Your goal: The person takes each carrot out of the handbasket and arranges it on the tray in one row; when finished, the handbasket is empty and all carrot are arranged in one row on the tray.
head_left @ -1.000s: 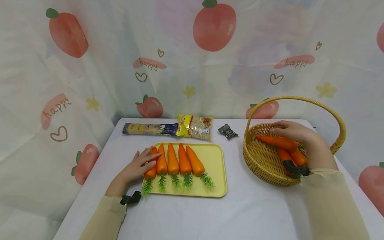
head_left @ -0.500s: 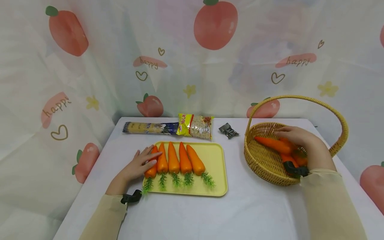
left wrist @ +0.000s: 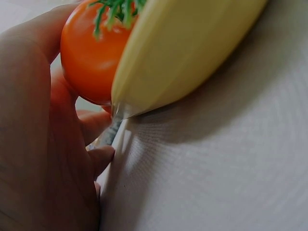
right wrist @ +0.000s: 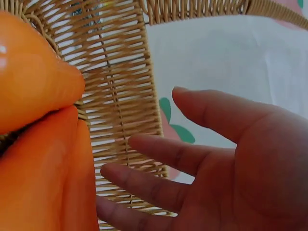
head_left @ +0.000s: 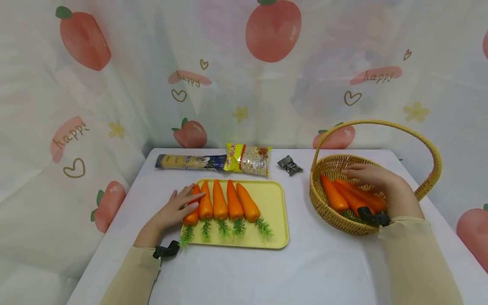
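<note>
My left hand (head_left: 181, 209) rests with fairly straight fingers across the leftmost carrot (head_left: 192, 216) on a yellow tray (head_left: 273, 207). That carrot's rounded orange end (left wrist: 91, 57) and green leaves show beside the palm in the left wrist view. Several more carrots lie side by side on the tray, tips away from me, leafy ends toward me. Inside the wicker basket (head_left: 324, 216) at the right are more carrots (head_left: 335, 195). Over them hovers my right hand (head_left: 371, 178). In the right wrist view its fingers are spread, with nothing between them; carrots (right wrist: 38, 178) lie just beyond the fingertips.
A long noodle packet (head_left: 190, 162), a yellow-and-clear bag (head_left: 249, 160) and a small dark packet (head_left: 290, 165) lie along the table's back edge. The basket's tall handle (head_left: 381, 123) arches above the right hand. A printed cloth hangs behind.
The carrots in the basket have shifted: the one lying crosswise on top has come down, and they now lie side by side. My right hand has moved slightly left; the left hand stays put.
</note>
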